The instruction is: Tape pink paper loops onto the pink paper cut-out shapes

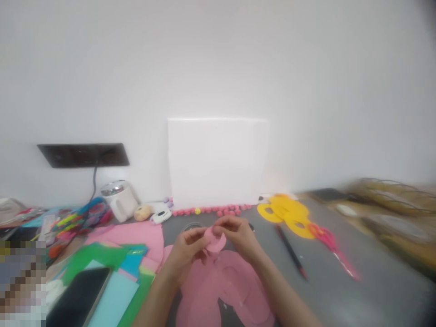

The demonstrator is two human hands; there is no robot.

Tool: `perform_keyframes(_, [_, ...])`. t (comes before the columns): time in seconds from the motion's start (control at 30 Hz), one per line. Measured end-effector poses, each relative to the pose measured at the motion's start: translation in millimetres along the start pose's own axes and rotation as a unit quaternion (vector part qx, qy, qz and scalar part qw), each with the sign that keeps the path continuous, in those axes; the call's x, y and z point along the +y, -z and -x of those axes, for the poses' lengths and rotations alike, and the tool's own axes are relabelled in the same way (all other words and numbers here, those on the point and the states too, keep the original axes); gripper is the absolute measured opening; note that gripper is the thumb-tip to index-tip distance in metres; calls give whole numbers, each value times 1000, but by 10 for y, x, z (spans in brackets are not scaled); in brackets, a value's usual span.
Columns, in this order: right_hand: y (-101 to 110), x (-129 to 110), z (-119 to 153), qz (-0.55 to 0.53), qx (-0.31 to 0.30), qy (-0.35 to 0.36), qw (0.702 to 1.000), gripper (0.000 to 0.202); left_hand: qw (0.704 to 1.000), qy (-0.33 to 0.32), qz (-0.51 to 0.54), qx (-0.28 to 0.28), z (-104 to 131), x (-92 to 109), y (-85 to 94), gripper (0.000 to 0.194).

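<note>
A small pink paper disc (218, 245) is held up between both hands. The fingers of my left hand (190, 247) pinch its left edge. My right hand (236, 231) is closed on its upper right side, fingertips against the paper. Beneath the hands, several larger pink paper pieces (200, 290) overlap on the grey table (334, 299); some look ring-shaped. A row of small pink beads (207, 210) with one yellow bead lies behind the hands, along the foot of a white board (218, 163).
Yellow paper rings (286, 211), a dark pencil (291, 252) and pink scissors (335, 250) lie to the right. At the left are a black phone (81, 295), green paper (98, 256), pink sheets (139, 236) and a white mug (121, 202).
</note>
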State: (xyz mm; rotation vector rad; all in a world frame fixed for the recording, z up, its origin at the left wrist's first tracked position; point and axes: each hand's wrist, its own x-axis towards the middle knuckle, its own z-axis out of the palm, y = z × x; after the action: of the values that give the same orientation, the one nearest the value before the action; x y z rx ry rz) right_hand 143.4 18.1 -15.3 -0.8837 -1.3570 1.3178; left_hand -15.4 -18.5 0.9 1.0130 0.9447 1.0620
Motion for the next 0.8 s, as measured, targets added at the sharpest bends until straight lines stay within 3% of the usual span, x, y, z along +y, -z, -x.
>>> perform_keyframes(0.23, [-1,-23,12,-13,-13,25,1000,10,1000,-8,-11,-11,-21,-37,45,28])
perform_keyframes(0.47, [-6,-18,18,5,-12,11,1000,10,999,-6,-32,18,-32,-45,11,25])
perform_keyframes(0.63, [26,-29,18,21,-48,19,998,17,999,-10,-32,20,-49,-46,-1,26])
perform_keyframes(0.8, [8,2,11,-17,-25,10,999,16,999,-3,-38,25,-57,-67,17,25])
